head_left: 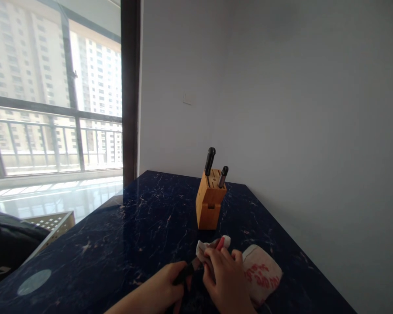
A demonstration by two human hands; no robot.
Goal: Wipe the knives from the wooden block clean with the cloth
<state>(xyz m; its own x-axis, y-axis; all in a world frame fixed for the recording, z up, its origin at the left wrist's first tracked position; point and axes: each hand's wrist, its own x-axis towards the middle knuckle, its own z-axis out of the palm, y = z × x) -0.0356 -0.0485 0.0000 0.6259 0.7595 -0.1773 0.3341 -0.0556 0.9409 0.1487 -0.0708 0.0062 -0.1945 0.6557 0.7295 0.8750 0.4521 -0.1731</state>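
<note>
My left hand [168, 281] is closed round the black handle of a knife [185, 274], low in the middle of the head view. A short stretch of its blade shows before it runs into a white cloth [263, 277] with red lettering. Over the blade, my right hand [224, 272] presses the cloth with bent fingers. Part of the cloth hangs out to the right of that hand, on the tabletop. The knife's tip is hidden by the cloth and fingers. Just beyond my hands stands a wooden knife block [210, 205] with two dark handles sticking up.
The dark blue marbled table [150, 209] reaches to a grey wall [298, 109]. A pale round patch [34, 282] lies at its left front. Beyond the left edge are a dark item [9, 244] and a perforated light frame [57, 226], with large windows behind.
</note>
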